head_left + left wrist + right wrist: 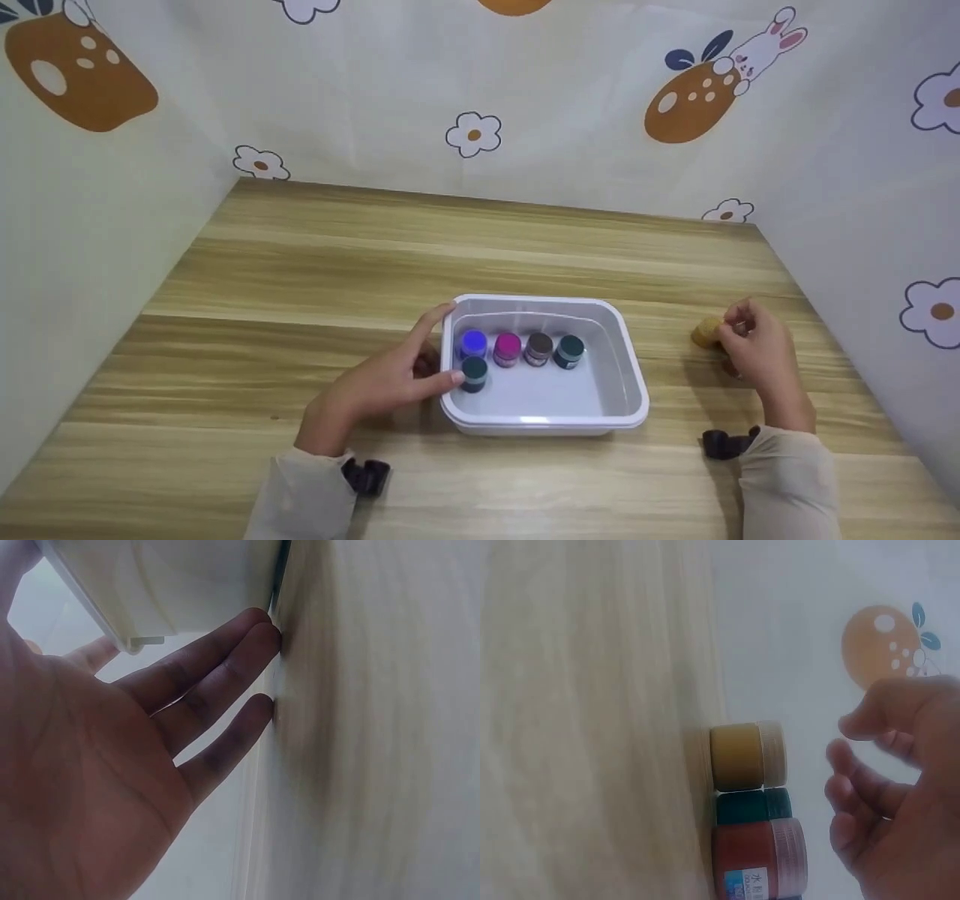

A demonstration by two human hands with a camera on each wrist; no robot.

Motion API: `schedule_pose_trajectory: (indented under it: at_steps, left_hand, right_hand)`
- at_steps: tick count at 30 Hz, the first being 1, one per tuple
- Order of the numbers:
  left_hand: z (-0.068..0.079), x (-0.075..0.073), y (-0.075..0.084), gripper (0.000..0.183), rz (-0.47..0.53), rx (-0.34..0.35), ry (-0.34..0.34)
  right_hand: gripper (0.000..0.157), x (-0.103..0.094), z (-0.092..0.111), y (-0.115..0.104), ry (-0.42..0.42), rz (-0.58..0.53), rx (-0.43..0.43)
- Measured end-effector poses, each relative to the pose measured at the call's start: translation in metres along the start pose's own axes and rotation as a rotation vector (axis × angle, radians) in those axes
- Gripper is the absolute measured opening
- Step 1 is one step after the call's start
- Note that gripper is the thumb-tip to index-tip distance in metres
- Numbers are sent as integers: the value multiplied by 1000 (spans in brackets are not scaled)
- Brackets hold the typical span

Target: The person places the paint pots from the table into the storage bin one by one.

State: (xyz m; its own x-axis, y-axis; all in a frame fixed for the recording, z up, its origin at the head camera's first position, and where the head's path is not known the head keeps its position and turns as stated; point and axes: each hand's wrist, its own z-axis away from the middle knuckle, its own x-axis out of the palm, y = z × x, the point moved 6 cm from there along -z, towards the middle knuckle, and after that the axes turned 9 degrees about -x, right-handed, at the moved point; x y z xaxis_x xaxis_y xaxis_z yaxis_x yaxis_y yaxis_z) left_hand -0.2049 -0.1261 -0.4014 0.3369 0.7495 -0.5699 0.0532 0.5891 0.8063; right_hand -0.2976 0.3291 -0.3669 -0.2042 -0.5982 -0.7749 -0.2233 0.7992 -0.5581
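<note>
My left hand (379, 382) rests against the left side of a white plastic box (547, 421), its thumb over the rim and its index finger at the far corner. In the left wrist view the other fingers (217, 690) stretch out below the rim toward the tabletop. My right hand (761, 352) hovers above a yellow paint jar (706, 332), fingers loosely bent. The right wrist view shows a gap between that hand and the yellow jar (736, 757), a dark green jar (742, 807) and a red-brown jar (744, 851), standing close together.
Inside the box stand a blue jar (473, 343), a magenta jar (507, 349), a dark brown jar (538, 349) and two dark green jars (569, 351), one near the left thumb. Patterned cloth walls (375, 112) border the wooden table (337, 262).
</note>
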Motion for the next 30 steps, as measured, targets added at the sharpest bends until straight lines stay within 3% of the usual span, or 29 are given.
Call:
schedule_pose_trajectory:
  at_steps: [10,19,30]
  left_hand:
    - [1,-1,0,93,2,-5,5]
    - [-1,-1,1,92,21,10,1]
    - [0,-1,0,92,11,3,5]
  right_hand:
    - [28,4,-2,13,-43,41,-89]
    - [43,14,-1,20,-162,51,-64]
    - [43,14,-2,22,-149,42,-75]
